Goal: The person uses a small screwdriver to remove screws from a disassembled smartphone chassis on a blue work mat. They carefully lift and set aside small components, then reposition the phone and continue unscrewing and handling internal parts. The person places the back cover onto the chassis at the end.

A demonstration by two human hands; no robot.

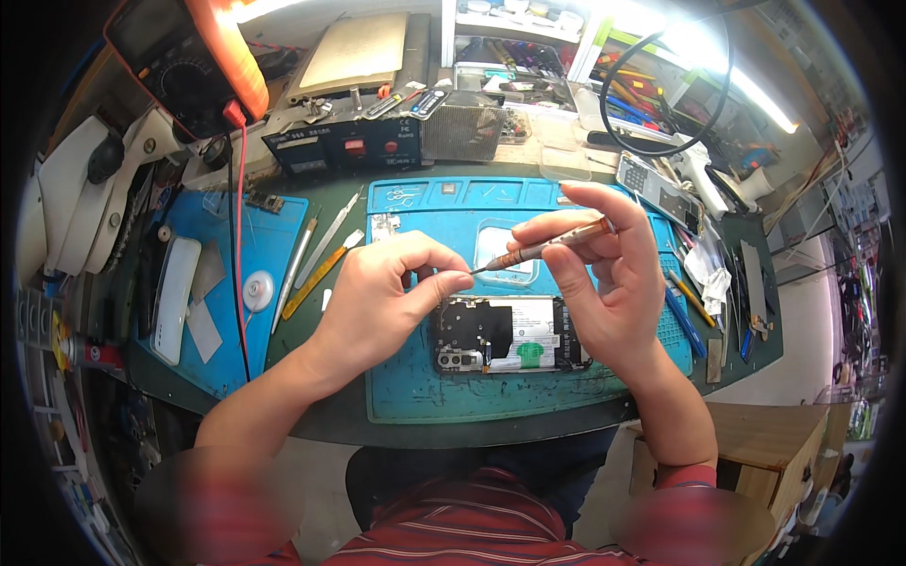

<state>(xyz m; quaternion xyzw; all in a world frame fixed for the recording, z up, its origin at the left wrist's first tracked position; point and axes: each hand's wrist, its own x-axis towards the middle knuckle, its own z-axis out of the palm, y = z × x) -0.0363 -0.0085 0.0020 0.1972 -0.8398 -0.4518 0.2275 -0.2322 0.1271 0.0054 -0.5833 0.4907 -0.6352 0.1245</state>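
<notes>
My right hand (618, 292) holds a slim precision screwdriver (543, 249) between thumb and fingers, its brownish metal handle slanting down to the left. At the screwdriver's tip, the thumb and forefinger of my left hand (377, 288) are pinched together. Whatever lies between them is too small to make out. Below both hands an opened smartphone (472, 325) lies on its side on a blue repair mat (406, 396). Its white-labelled battery (534, 321), black inner cover and camera lenses show. Just behind the phone sits a small clear tray (493, 238), partly covered by my right hand.
An orange-edged multimeter (184, 71) with a red lead stands at far left. A black box-shaped station (340, 151) is at the back. Tweezers (300, 255) and a yellow-handled tool (316, 283) lie left; pens and pliers (684, 321) lie right beside another phone (661, 193).
</notes>
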